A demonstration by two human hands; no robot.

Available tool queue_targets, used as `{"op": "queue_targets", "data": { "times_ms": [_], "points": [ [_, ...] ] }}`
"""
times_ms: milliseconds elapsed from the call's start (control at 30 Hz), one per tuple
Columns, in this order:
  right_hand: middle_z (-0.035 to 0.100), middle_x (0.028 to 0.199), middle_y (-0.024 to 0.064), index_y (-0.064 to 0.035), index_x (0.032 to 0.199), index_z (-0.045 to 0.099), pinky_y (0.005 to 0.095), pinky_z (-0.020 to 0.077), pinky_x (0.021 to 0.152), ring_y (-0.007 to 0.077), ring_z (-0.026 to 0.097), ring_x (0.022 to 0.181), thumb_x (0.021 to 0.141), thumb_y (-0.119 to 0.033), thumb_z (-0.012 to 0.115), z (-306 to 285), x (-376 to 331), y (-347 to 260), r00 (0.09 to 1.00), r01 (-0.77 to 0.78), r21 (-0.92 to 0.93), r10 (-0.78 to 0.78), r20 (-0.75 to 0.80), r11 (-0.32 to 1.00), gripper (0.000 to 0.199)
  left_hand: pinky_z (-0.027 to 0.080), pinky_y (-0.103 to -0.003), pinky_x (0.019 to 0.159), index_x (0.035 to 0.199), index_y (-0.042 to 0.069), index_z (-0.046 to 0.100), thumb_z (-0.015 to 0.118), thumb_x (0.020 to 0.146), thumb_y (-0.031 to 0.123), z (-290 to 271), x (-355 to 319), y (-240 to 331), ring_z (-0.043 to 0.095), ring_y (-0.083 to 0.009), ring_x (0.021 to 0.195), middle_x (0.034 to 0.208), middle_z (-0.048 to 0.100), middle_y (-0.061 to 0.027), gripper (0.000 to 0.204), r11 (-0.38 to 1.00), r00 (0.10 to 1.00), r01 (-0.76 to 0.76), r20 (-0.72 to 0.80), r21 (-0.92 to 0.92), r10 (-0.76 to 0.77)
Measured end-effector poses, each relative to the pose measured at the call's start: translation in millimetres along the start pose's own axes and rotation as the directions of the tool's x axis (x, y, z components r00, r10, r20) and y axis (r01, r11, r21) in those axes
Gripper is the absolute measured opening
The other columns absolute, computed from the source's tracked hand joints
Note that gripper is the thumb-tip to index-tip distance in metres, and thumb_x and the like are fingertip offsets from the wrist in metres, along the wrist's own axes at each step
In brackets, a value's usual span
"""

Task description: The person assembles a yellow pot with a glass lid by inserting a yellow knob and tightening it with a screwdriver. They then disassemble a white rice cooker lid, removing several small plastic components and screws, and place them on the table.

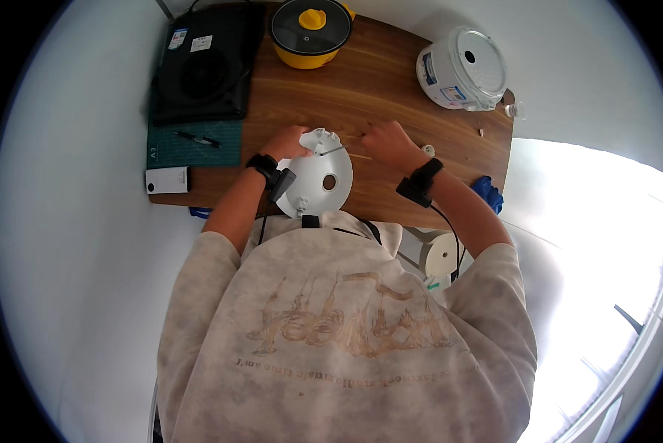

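Observation:
A round white plastic disc (318,181) with a small hole lies on the wooden table (390,81) in front of me. My left hand (285,142) grips its far left rim. My right hand (389,142) is closed around a thin metal tool (333,150), perhaps a screwdriver, whose tip touches the disc's top edge. Both wrists wear black bands with cables.
A black induction cooker (202,66) sits at the back left on a green cutting mat (198,144) with a pen (197,138). A yellow pot (311,33) and a white rice cooker (463,69) stand behind. A white box (167,179) is at left.

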State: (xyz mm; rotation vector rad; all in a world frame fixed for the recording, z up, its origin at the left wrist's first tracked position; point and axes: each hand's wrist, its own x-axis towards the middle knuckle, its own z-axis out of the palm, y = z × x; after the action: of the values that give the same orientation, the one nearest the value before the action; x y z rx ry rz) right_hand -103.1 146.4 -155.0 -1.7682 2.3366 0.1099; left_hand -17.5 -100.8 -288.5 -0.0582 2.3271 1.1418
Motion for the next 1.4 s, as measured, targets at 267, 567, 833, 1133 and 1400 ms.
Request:
{"op": "queue_targets", "data": {
  "times_ms": [267, 567, 833, 1133, 1400],
  "points": [
    [0.068, 0.079, 0.0018, -0.0182, 0.076, 0.070, 0.0339, 0.0520, 0.069, 0.0245, 0.067, 0.084, 0.076, -0.012, 0.070, -11, 34, 7, 0.973, 0.208, -0.210, -0.225, -0.059, 0.955, 0.006, 0.048, -0.039, 0.098, 0.130, -0.004, 0.057, 0.083, 0.073, 0.022, -1, -5, 6, 0.061, -0.0358, 0.115, 0.123, 0.064, -0.0237, 0.068, 0.998, 0.999, 0.041, 0.002, -0.050, -0.041],
    [0.069, 0.082, 0.0128, -0.0065, 0.083, 0.071, 0.0421, 0.0549, 0.068, 0.0293, 0.069, 0.083, 0.089, -0.017, 0.061, 8, -2, -3, 0.979, -0.159, 0.281, 0.114, 0.171, 0.946, 0.016, 0.049, -0.038, 0.096, 0.132, -0.005, 0.055, 0.082, 0.074, 0.021, 12, 0, -10, 0.062, -0.0338, 0.114, 0.122, 0.064, -0.0240, 0.069, 0.995, 0.998, 0.034, -0.058, -0.091, -0.040],
    [0.057, 0.067, 0.0070, -0.0029, 0.090, 0.063, 0.0321, 0.0434, 0.044, 0.0138, 0.054, 0.051, 0.096, -0.020, 0.049, 3, -7, -37, 0.697, -0.713, 0.700, 0.163, 0.698, 0.051, 0.023, 0.050, -0.037, 0.094, 0.132, -0.005, 0.054, 0.082, 0.074, 0.019, 15, 11, -17, 0.064, -0.0333, 0.112, 0.122, 0.065, -0.0231, 0.069, 0.998, 1.000, 0.023, -0.013, -0.055, -0.024],
    [0.064, 0.074, 0.0106, -0.0052, 0.100, 0.068, 0.0334, 0.0478, 0.050, 0.0170, 0.062, 0.059, 0.095, -0.021, 0.054, -19, -2, -34, 0.658, -0.752, 0.612, 0.248, 0.711, 0.243, 0.022, 0.051, -0.041, 0.090, 0.118, 0.002, 0.065, 0.081, 0.070, 0.019, 10, 6, -9, 0.064, -0.0344, 0.108, 0.115, 0.068, -0.0201, 0.054, 0.995, 0.999, 0.034, -0.018, -0.090, -0.036],
    [0.070, 0.079, 0.0108, -0.0104, 0.088, 0.069, 0.0403, 0.0547, 0.063, 0.0278, 0.070, 0.080, 0.079, -0.014, 0.067, 0, 7, -36, 0.962, -0.140, 0.080, 0.117, 0.246, 0.987, 0.009, 0.051, -0.039, 0.088, 0.122, -0.002, 0.062, 0.081, 0.072, 0.019, 6, 0, -5, 0.066, -0.0342, 0.104, 0.112, 0.069, -0.0207, 0.058, 0.999, 0.998, -0.005, -0.056, -0.045, 0.003]
  ]
}}
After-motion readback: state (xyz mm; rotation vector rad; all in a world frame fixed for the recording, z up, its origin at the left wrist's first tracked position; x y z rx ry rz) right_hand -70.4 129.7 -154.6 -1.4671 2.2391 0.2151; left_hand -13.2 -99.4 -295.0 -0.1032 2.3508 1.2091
